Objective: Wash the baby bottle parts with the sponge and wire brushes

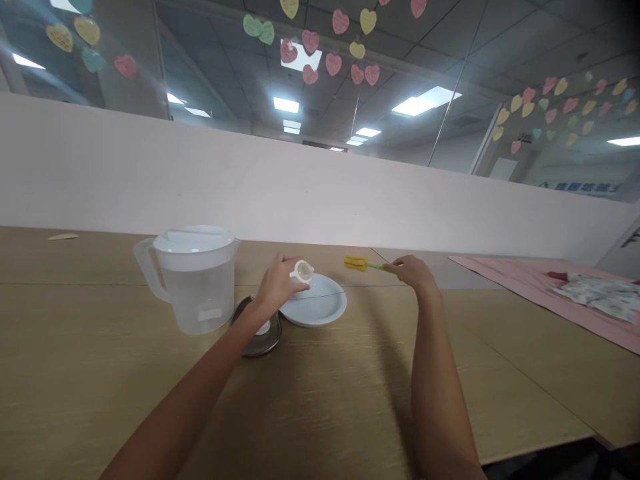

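Note:
My left hand (278,287) is closed around a small white container (303,272), tilted so its round mouth faces me. It is held above the left rim of a white plate (320,308). To the right, my right hand (411,272) grips the thin green handle of a sponge brush (356,263). The brush's yellow head points left toward the container, with a gap between them. Below my left wrist lies a dark, round, metal-rimmed object (265,344), partly hidden by the forearm, with something white on it.
A translucent lidded pitcher (203,287) with a handle stands left of the plate. A thin pale piece (63,237) lies at the far left. At right, a pink cloth (530,280) carries a patterned fabric piece (603,295). A white low wall (300,187) borders the wooden table.

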The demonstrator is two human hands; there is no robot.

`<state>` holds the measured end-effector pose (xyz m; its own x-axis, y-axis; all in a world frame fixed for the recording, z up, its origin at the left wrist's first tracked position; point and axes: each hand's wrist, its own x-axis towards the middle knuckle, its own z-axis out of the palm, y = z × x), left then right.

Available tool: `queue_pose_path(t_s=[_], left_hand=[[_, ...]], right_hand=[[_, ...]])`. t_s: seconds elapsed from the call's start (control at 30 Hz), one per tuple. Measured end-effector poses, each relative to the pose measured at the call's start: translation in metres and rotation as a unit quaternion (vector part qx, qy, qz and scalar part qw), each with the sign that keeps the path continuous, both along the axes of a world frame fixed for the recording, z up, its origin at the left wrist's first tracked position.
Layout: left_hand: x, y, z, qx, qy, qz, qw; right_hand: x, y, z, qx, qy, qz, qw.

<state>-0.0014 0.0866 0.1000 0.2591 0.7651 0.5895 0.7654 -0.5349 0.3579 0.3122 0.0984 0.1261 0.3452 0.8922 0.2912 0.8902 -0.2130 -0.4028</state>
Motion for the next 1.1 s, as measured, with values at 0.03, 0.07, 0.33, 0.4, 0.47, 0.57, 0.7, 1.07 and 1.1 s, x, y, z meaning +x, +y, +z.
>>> queue_pose_path(t_s=[0.03,0.07,0.33,0.4,0.47,0.57,0.7,1.07,1.1], left_hand=[[0.001,-0.002,0.004,-0.032,-0.06,-0.023,0.997],[0.003,-0.006,0.009,-0.066,-0.11,-0.054,0.99],[0.05,-0.067,0.009,-0.216,-0.131,-0.25,0.935],[0.058,-0.079,0.004,-0.21,-0.07,-0.289,0.931],[0.062,-0.086,-0.002,-0.197,-0.019,-0.294,0.935],[0.059,-0.086,-0.009,-0.189,0.041,-0.259,0.946],[0.052,-0.081,-0.014,-0.191,0.122,-0.198,0.954],[0.019,-0.051,0.006,-0.18,0.181,-0.152,0.955],[0.01,-0.043,0.009,-0.186,0.165,-0.124,0.961]], right_hand=[[-0.001,0.008,-0.007,-0.029,-0.003,0.011,1.0],[-0.004,0.016,-0.014,-0.065,0.0,0.03,0.997],[-0.047,0.042,-0.061,-0.257,0.087,0.154,0.95],[-0.053,0.043,-0.068,-0.295,0.092,0.167,0.936],[-0.055,0.043,-0.073,-0.325,0.09,0.173,0.925],[-0.058,0.043,-0.079,-0.354,0.082,0.18,0.914],[-0.06,0.044,-0.08,-0.364,0.078,0.185,0.909],[-0.078,0.049,-0.055,-0.263,0.108,0.213,0.935],[-0.082,0.048,-0.054,-0.262,0.105,0.215,0.935]])
